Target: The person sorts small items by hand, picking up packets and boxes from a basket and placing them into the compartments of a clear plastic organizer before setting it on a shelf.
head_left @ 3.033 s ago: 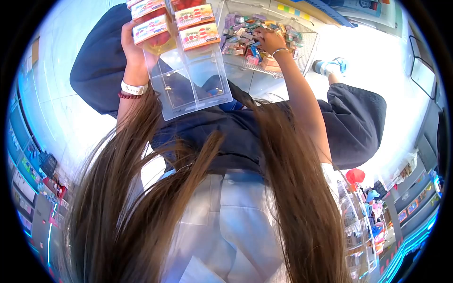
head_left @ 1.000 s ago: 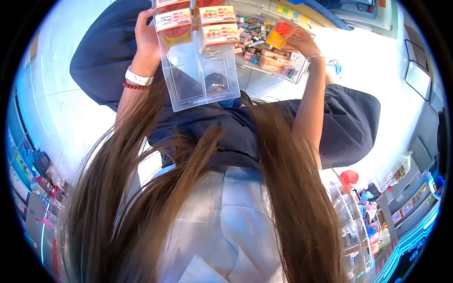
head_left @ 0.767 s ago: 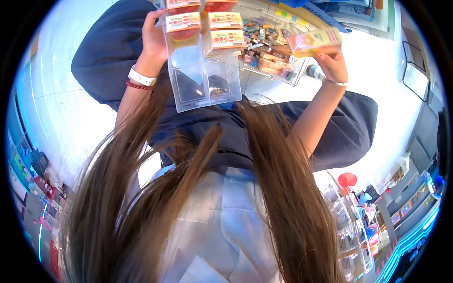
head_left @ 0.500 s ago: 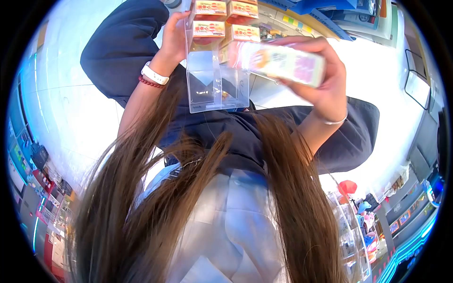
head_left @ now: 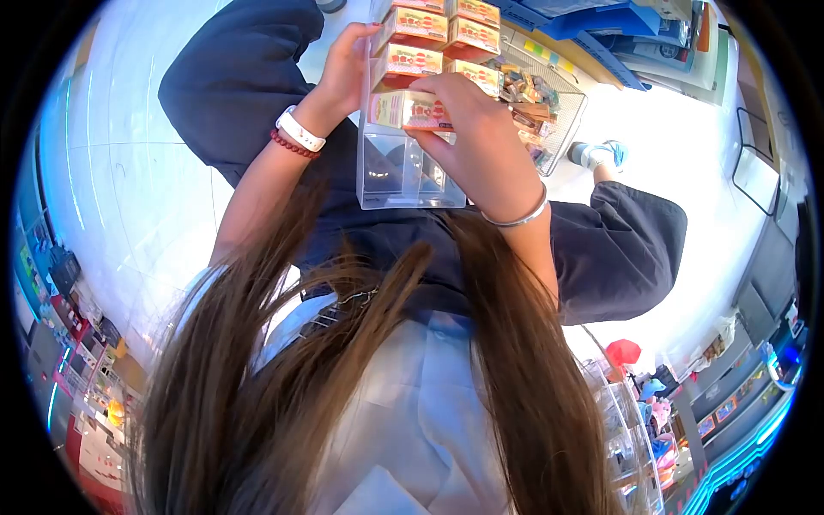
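A clear plastic bin rests across my lap, with small printed boxes in two columns filling its far part. The near part of the bin shows bare plastic. My left hand grips the bin's left wall, fingertips over its edge. Over the near end of the left column, my right hand holds one small cream-and-orange printed carton between thumb and fingers. The carton lies sideways; whether it touches the box behind it is hard to tell.
A wire basket with many small packets stands to the right of the bin. Blue boxes and packages sit at the top right. My legs are folded on the white floor. A clear rack stands at lower right.
My right hand has moved left with the carton, from right of the bin to over it. The bin sits slightly farther right in view, and the wire basket shows more.
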`<control>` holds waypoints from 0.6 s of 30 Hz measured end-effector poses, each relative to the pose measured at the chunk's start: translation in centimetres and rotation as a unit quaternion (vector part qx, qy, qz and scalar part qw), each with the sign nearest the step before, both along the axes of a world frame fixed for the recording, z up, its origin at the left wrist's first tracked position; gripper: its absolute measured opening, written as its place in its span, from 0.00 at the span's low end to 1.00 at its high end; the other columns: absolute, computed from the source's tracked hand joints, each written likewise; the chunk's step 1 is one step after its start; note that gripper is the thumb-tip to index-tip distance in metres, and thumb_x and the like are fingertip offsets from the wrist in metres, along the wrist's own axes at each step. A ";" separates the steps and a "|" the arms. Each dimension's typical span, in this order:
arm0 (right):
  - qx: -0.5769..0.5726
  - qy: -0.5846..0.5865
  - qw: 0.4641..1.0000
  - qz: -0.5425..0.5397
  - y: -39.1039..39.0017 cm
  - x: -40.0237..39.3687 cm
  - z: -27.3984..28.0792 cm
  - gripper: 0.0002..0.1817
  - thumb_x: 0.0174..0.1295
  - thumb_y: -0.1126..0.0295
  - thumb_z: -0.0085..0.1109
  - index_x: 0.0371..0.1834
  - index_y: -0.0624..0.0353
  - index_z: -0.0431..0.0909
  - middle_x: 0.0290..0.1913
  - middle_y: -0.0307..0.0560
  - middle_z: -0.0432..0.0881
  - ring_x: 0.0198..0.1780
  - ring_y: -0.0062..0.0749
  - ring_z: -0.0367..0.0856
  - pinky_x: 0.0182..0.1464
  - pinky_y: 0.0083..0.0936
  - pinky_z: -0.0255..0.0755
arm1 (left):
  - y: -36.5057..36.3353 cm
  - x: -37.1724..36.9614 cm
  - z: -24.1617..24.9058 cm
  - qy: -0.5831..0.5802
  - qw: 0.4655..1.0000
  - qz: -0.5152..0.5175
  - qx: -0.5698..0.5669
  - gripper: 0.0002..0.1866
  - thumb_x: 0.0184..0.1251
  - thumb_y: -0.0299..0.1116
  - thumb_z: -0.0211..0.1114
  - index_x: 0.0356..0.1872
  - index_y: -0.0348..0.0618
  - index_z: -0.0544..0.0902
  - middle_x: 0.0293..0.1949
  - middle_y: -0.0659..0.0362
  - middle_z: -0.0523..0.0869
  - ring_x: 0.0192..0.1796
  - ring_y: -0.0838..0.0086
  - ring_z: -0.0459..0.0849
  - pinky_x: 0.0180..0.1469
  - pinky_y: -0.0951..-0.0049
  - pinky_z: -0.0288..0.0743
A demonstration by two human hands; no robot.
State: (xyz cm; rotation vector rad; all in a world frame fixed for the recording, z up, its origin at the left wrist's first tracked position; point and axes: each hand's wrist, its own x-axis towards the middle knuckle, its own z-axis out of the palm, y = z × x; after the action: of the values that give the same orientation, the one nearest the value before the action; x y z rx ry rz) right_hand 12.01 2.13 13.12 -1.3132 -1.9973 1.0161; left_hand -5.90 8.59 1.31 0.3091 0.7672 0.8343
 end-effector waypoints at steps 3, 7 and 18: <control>0.055 -0.009 0.998 -0.007 0.0 -0.7 -0.6 0.22 0.44 0.76 0.66 0.45 0.61 0.72 0.41 0.50 0.76 0.44 0.45 0.75 0.46 0.33 0.70 | 0.1 -0.1 -0.2 -0.011 1.000 -0.005 -0.016 0.24 0.62 0.46 0.49 0.53 0.39 0.71 0.48 0.53 0.80 0.49 0.68 0.79 0.56 0.68 0.68; 0.136 -0.039 0.990 -0.006 0.1 -1.1 -0.5 0.23 0.42 0.76 0.66 0.46 0.60 0.73 0.43 0.49 0.75 0.48 0.45 0.71 0.49 0.34 0.68 | 0.0 -0.2 0.2 -0.027 1.000 -0.013 -0.009 0.25 0.63 0.47 0.48 0.54 0.39 0.71 0.48 0.53 0.80 0.49 0.68 0.79 0.55 0.68 0.68; 0.162 0.022 0.981 -0.109 1.3 2.9 0.3 0.17 0.47 0.72 0.69 0.42 0.58 0.79 0.40 0.44 0.81 0.41 0.31 0.80 0.44 0.23 0.72 | -0.2 0.2 2.4 0.018 0.999 0.007 -0.031 0.30 0.60 0.52 0.47 0.57 0.40 0.68 0.53 0.53 0.77 0.53 0.65 0.78 0.58 0.65 0.69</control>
State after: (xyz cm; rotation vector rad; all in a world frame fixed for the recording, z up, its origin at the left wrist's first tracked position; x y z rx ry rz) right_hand 14.94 3.47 13.40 -1.2803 -1.8427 0.5856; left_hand -5.75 8.37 3.72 0.2650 0.8279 0.8180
